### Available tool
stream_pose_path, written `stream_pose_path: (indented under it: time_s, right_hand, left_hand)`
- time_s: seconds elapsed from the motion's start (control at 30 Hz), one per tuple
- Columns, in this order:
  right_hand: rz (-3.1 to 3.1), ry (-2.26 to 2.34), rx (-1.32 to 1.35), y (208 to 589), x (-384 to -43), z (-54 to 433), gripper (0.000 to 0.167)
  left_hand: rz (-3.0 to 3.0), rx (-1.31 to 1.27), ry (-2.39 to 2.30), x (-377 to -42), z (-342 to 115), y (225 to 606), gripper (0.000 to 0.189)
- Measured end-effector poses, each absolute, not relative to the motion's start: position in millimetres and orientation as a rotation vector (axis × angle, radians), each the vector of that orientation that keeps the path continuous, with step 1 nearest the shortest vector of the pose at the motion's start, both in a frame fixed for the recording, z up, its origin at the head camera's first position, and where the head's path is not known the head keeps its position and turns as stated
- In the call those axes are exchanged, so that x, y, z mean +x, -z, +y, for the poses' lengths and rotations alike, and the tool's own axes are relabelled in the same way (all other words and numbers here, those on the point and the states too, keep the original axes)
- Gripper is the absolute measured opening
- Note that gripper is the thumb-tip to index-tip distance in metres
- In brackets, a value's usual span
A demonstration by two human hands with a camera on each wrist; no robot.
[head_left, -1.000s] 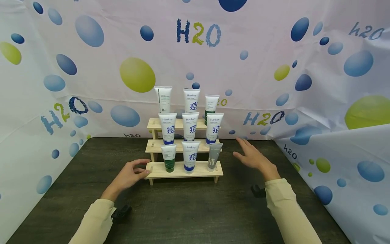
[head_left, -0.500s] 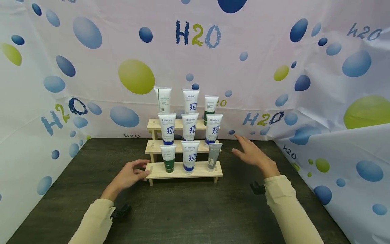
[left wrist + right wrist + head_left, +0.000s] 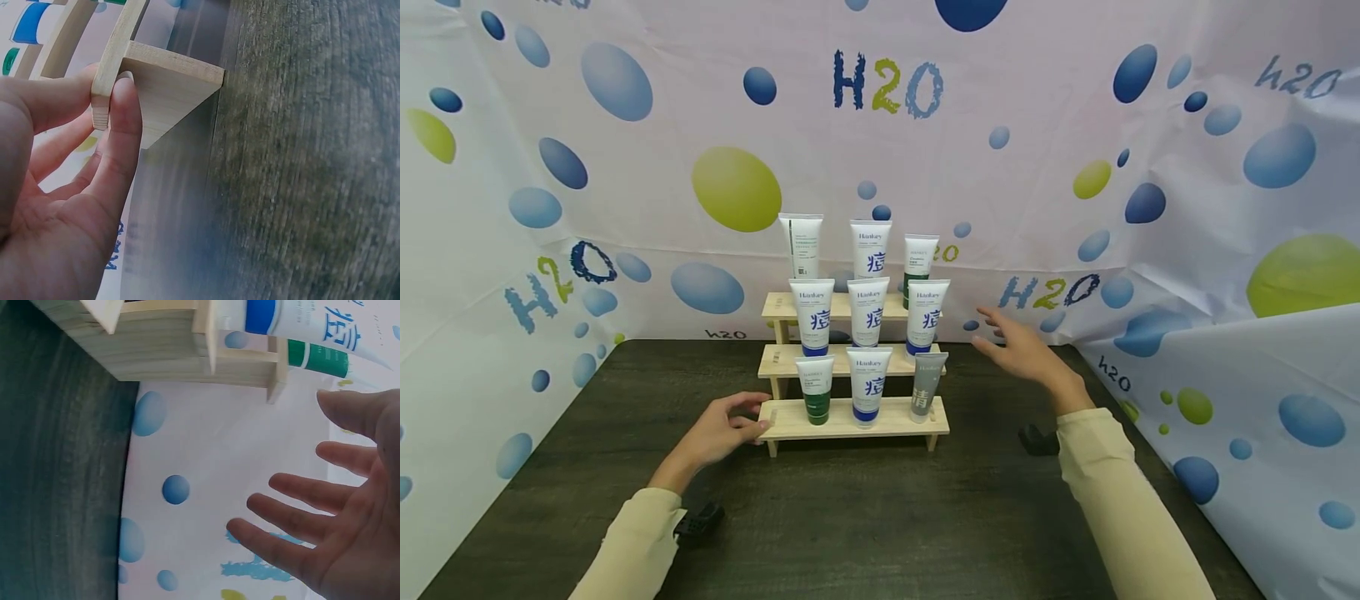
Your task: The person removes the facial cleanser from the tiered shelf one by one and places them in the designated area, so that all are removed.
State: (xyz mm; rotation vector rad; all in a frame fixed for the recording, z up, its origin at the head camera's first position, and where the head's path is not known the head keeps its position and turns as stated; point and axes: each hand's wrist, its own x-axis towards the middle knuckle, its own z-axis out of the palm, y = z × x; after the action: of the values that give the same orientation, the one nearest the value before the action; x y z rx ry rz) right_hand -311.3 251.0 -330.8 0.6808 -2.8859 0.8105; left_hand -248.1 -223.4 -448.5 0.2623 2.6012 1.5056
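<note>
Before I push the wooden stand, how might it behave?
The wooden stand is probably stiff, being built of wood. It seems unlikely to roll, given its flat-sided supports. Its tubes might topple, standing on their narrower ends.

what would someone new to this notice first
Probably the three-step wooden stand in the middle of the dark table, with nine upright tubes, three per step. Behind it, the backdrop, with its blue and green bubbles and H2O lettering, is hard to miss. Then the hands: the left hand pinches the left end of the lowest step, while the right hand is open, off the stand's right side.
</note>
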Motion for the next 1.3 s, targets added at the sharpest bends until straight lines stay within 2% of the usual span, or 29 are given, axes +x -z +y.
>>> stream_pose_path:
  time_s: [0.5,0.93,1.3]
  right_hand:
    - [-2.866,-0.989,0.692,295.6,-333.0,242.2,0.051]
    - [-2.855,-1.299,0.598,257.0,-350.4,231.2,0.058]
    - [-2.974,-1.395,0.556,222.0,-370.1,209.3,0.054]
  left_hand:
    - [2.614,0.259,-1.463,-248.8,-225.2,448.4,0.054]
    - [2.568,0.251,-1.5,-248.2,-224.7,447.3,0.056]
    - [2.571,0.263,-1.498,-248.5,-224.3,445.9,0.058]
